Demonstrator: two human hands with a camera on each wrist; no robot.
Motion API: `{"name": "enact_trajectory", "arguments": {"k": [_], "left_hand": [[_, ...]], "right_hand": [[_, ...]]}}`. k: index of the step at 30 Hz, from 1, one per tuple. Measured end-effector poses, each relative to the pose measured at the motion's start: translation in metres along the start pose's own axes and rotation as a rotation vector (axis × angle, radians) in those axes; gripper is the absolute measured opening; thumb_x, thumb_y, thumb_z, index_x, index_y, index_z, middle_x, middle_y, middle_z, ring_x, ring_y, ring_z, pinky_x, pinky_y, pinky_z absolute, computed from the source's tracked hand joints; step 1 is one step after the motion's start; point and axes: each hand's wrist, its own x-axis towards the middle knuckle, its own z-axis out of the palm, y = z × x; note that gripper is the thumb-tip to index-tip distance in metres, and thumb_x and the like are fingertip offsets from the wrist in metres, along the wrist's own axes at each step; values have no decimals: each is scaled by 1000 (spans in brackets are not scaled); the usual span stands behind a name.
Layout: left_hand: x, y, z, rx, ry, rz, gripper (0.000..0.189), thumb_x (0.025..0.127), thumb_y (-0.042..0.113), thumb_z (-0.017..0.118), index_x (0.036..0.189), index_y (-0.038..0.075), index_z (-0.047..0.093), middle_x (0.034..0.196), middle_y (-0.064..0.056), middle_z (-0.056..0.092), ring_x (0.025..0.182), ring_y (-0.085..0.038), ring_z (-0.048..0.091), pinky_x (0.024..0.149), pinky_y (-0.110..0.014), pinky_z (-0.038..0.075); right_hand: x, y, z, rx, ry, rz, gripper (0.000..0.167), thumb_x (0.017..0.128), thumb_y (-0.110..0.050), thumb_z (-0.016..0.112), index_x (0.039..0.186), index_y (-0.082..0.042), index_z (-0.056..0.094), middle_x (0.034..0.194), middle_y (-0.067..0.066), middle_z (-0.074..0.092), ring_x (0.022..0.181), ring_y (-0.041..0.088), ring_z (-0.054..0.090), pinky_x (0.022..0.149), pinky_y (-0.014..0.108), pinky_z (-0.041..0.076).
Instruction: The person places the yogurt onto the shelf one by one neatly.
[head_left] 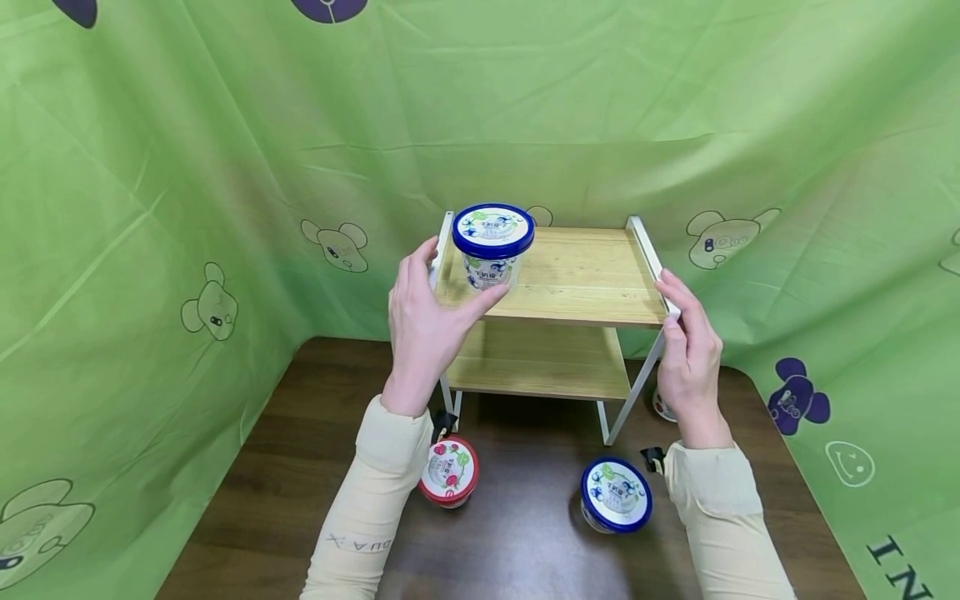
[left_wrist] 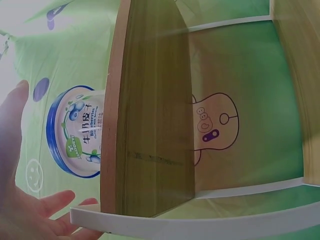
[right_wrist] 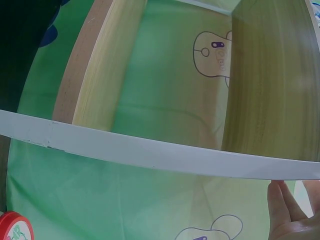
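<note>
A tub with a blue lid and blueberry pictures (head_left: 492,237) stands upright on the top board of a two-tier wooden shelf (head_left: 585,275) with white side frames. Around it, thumb and fingers spread wide, is my left hand (head_left: 423,325); the left wrist view shows a gap between the tub (left_wrist: 80,132) and the thumb. My right hand (head_left: 692,358) touches the white frame at the shelf's right front corner. In the right wrist view, its straight fingers (right_wrist: 280,202) meet the outer side of the white bar (right_wrist: 150,156).
On the dark wooden table (head_left: 300,467), a red-lidded tub (head_left: 452,468) stands by my left forearm and another blue-lidded tub (head_left: 617,496) stands front right. One more tub (head_left: 663,407) is partly hidden behind my right hand. Green printed cloth (head_left: 600,100) hangs behind and at the sides.
</note>
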Motion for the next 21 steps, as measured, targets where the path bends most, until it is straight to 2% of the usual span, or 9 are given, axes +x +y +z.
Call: {"name": "enact_trajectory", "arguments": {"k": [12, 21], "left_hand": [[-11, -13, -2, 18, 5, -17, 101, 72, 73, 79, 146, 11, 49, 140, -6, 56, 125, -22, 53, 104, -48, 41], [-17, -24, -5, 15, 6, -4, 100, 74, 70, 79, 147, 9, 48, 141, -8, 55, 125, -26, 53, 104, -49, 41]], "right_hand": [[-1, 0, 0, -2, -3, 12, 39, 96, 4, 41, 129, 11, 60, 142, 23, 56, 136, 33, 48, 114, 30, 36], [-1, 1, 0, 7, 1, 8, 39, 96, 4, 41, 129, 11, 61, 141, 23, 57, 135, 35, 49, 114, 31, 36]]}}
